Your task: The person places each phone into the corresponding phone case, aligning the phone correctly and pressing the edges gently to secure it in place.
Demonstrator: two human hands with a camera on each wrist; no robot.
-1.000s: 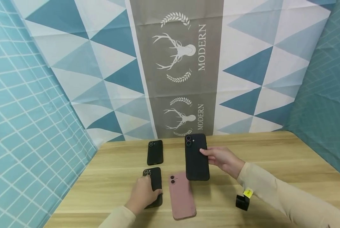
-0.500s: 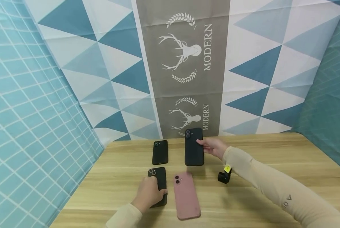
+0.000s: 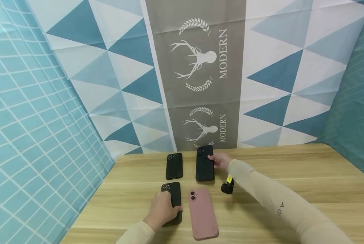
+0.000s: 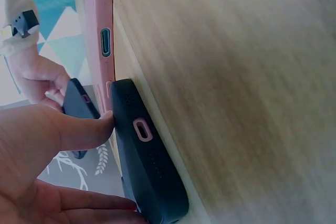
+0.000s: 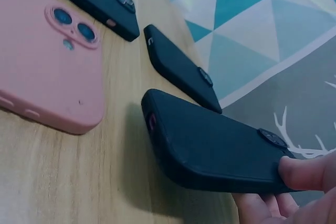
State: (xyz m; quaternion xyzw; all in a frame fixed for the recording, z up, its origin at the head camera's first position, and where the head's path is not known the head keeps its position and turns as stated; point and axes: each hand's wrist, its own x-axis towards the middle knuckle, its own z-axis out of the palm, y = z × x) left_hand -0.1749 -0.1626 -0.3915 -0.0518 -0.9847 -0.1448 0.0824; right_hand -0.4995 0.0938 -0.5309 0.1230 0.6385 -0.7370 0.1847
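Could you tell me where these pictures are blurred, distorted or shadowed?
Head view: sharp, wide-angle bend at the edges. Left wrist view: table smeared, black phone soft. Right wrist view: pink phone soft up close, shadow under the dark phone.

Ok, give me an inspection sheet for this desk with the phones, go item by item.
Surface: light wood-grain table, level.
Job's things: four phones in cases, camera side up. Navy phone at the back, its near end on the table, far end raised in the right wrist view. Black phone lies flat at the front. Pink phone lies beside it, untouched. Another black phone lies at the back left, untouched.
Clutter: nothing seen.
Hands: right hand grips the navy phone's edge; left hand holds the front black phone.
Cables: nothing seen.
Surroundings: triangle-patterned cloth with a deer print behind; blue grid panels at the sides.
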